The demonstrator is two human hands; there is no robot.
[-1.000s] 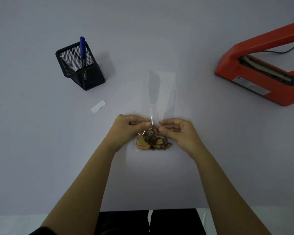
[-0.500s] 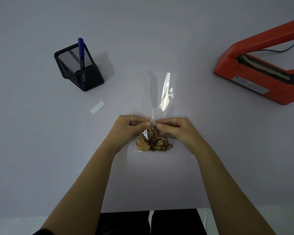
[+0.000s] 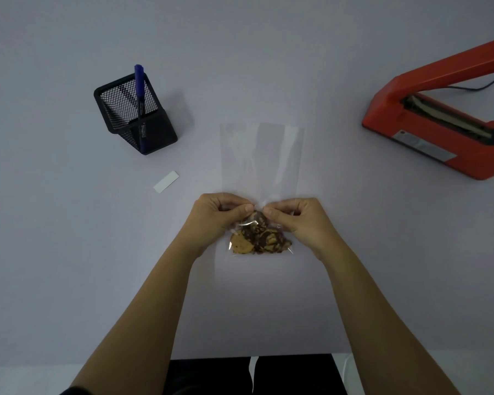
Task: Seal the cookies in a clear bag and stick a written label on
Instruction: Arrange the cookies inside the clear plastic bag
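Note:
A long clear bag [image 3: 264, 158] lies on the table in front of me, its open end pointing away. Brown chocolate-streaked cookies [image 3: 258, 239] sit bunched at its near, closed end. My left hand [image 3: 218, 216] and my right hand [image 3: 297, 219] pinch the plastic just above the cookies, thumbs and fingertips nearly touching each other. A small blank white label [image 3: 166, 181] lies flat to the left of the bag. A blue pen [image 3: 139, 89] stands in a black mesh holder [image 3: 134, 114] at the far left.
A red heat sealer [image 3: 445, 132] with its arm raised sits at the far right, its black cord [image 3: 479, 86] trailing behind it. The table's near edge [image 3: 69, 366] runs just below my forearms.
The bag's far part stood twisted and glinting half a second ago; now it lies flat and spread on the table. Both hands stay pinched at the same spot above the cookies.

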